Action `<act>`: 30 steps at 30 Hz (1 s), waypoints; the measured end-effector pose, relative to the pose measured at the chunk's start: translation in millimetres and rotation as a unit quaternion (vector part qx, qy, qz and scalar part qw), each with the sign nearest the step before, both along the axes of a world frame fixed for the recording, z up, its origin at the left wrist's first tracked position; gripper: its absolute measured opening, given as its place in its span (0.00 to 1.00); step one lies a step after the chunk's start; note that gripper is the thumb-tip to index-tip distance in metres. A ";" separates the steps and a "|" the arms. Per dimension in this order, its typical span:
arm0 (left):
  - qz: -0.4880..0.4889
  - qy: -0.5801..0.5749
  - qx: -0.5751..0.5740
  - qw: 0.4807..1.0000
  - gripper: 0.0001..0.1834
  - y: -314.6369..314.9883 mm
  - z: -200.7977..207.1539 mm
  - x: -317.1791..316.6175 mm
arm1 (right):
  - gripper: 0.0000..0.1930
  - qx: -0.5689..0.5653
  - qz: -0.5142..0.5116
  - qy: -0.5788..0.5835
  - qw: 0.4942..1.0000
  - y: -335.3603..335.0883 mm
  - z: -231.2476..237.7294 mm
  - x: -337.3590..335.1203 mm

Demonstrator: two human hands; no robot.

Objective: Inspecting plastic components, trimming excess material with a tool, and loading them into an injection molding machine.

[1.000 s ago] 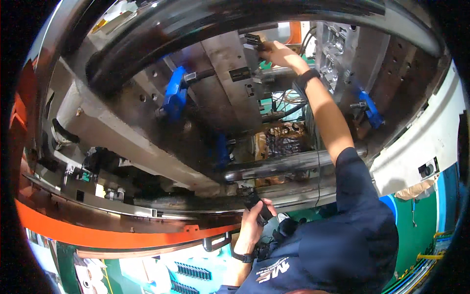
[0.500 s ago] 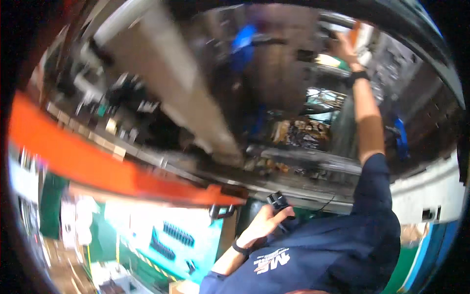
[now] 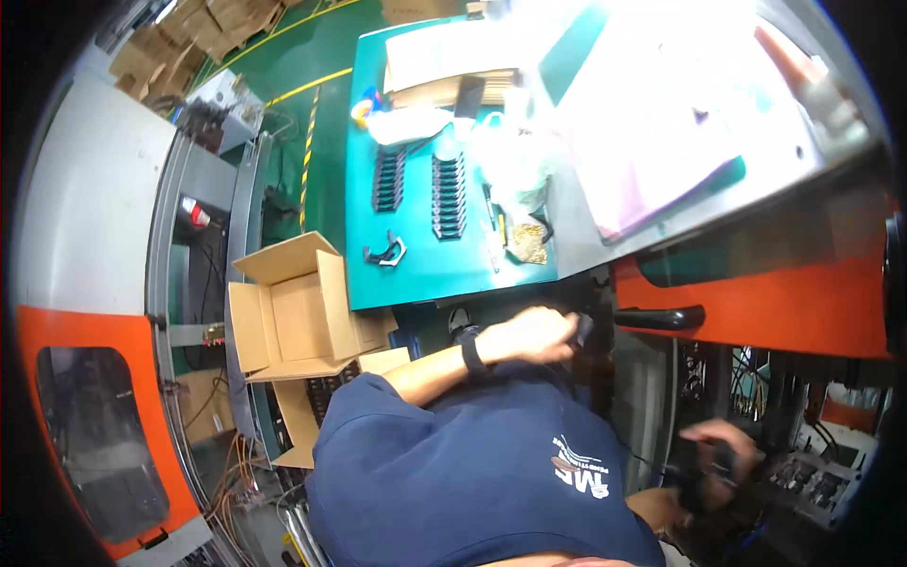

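My left hand (image 3: pixel 531 335) is closed at the near side of the green-topped table, in front of my shirt. A dark part (image 3: pixel 583 331), mostly hidden and blurred, shows at its fingertips. Low on the right, beside the machine opening, my right hand (image 3: pixel 729 452) is curled and smeared by motion. Something dark shows between its fingers and thumb, its kind unclear. On the table lie two rows of black plastic parts (image 3: pixel 449 197) (image 3: pixel 388 180), and a single black curved clip (image 3: pixel 385 250) rests closer to me.
An open cardboard box (image 3: pixel 302 317) stands left of the green table (image 3: pixel 444 277). A bag of small brass-coloured pieces (image 3: pixel 527 244) lies near the table's right side. An orange machine door with a black handle (image 3: pixel 661 318) borders the right. Another orange and white machine (image 3: pixel 90 435) stands left.
My view has swung from the machine's interior to the table. My right hand, which reached deep into the machine, is now out beside it. My left hand still keeps a dark part.
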State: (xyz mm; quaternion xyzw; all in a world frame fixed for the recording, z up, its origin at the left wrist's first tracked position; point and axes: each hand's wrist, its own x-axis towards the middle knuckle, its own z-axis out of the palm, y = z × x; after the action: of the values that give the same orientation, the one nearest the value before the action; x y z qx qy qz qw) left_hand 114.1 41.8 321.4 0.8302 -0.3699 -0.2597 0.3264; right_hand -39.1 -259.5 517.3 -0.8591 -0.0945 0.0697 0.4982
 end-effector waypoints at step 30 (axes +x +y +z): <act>0.177 -0.154 0.184 0.955 0.12 3.6 -252.2 170.9 | 0.12 0.000 -0.102 0.288 0.952 170.7 -376.7 136.7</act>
State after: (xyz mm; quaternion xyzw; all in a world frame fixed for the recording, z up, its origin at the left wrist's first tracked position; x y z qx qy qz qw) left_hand 285.1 45.4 69.2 0.9579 -0.2089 -0.1299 0.1480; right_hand 97.6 -88.8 140.6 -0.8077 0.1412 0.2631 0.5083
